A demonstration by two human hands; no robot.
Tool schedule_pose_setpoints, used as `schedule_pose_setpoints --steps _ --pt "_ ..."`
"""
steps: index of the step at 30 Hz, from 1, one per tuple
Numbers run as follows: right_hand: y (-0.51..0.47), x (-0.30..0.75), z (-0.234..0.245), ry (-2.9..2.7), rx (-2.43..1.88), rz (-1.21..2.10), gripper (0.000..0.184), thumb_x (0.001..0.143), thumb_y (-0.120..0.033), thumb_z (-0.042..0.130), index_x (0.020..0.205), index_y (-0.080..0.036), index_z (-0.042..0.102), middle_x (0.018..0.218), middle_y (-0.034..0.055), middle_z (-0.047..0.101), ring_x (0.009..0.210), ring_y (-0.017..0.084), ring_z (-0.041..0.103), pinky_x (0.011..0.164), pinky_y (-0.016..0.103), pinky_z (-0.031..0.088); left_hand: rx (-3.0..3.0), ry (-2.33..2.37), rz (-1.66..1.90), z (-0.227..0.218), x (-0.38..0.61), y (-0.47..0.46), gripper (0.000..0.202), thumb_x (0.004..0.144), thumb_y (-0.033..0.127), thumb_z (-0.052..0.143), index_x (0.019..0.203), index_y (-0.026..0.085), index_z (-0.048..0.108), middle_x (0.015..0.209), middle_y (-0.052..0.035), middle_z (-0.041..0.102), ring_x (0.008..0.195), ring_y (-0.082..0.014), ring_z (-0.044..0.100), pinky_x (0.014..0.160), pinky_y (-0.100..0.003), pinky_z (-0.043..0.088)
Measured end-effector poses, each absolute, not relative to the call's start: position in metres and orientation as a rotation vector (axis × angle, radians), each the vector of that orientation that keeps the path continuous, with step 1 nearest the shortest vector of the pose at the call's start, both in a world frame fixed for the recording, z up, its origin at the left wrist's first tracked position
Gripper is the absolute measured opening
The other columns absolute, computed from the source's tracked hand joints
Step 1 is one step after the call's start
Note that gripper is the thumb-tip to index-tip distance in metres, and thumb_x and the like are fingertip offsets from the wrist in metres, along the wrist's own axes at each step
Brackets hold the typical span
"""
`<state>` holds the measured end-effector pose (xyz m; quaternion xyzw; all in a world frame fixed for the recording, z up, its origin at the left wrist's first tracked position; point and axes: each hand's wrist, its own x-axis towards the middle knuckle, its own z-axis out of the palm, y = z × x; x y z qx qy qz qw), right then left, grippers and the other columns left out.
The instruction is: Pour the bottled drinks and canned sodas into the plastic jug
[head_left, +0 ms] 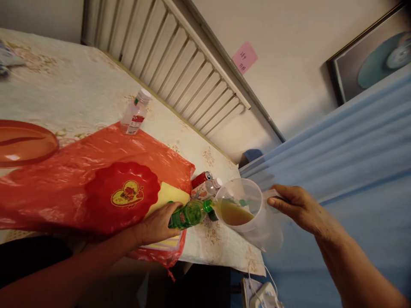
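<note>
My left hand (162, 223) is closed round a green plastic bottle (192, 214), which lies tilted with its neck at the rim of a clear plastic jug (239, 188). Yellowish-brown liquid (234, 213) is inside the jug. Whether liquid is flowing at the bottle's mouth I cannot tell. My right hand (293, 205) grips the jug's handle and holds it tilted. Just behind the bottle and jug are a red can (201, 179) and a clear bottle with a patterned label (205, 189). Left of my left hand sits a red scalloped plate (102, 201).
A red plastic bag (73, 171) is spread on the floral tablecloth (80, 90), with a yellow pad (170, 194) on it. A clear bottle (135, 113) stands at the bag's back edge, an orange tray (25, 147) at left. A radiator (180, 55) and blue curtain (353, 154) border the table.
</note>
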<state>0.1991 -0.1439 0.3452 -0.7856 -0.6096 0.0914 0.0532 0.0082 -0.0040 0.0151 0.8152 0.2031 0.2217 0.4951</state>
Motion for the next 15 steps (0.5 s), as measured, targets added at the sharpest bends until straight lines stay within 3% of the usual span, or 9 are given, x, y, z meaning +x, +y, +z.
schedule_pose_setpoints --steps 15 --pt "-0.1427 0.1977 0.3456 -1.86 -2.415 0.267 0.04 0.088 -0.054 0.056 0.072 -0.018 0.06 0.059 -0.0013 0.048 0.055 0.011 0.04 0.047 0.023 0.033 2.0 0.468 0.559 0.0162 0.0078 -0.0041 0.065 0.067 0.023 0.063 0.129 0.018 0.044 0.131 -0.0111 0.057 0.124 -0.0273 0.053 0.108 -0.039 0.04"
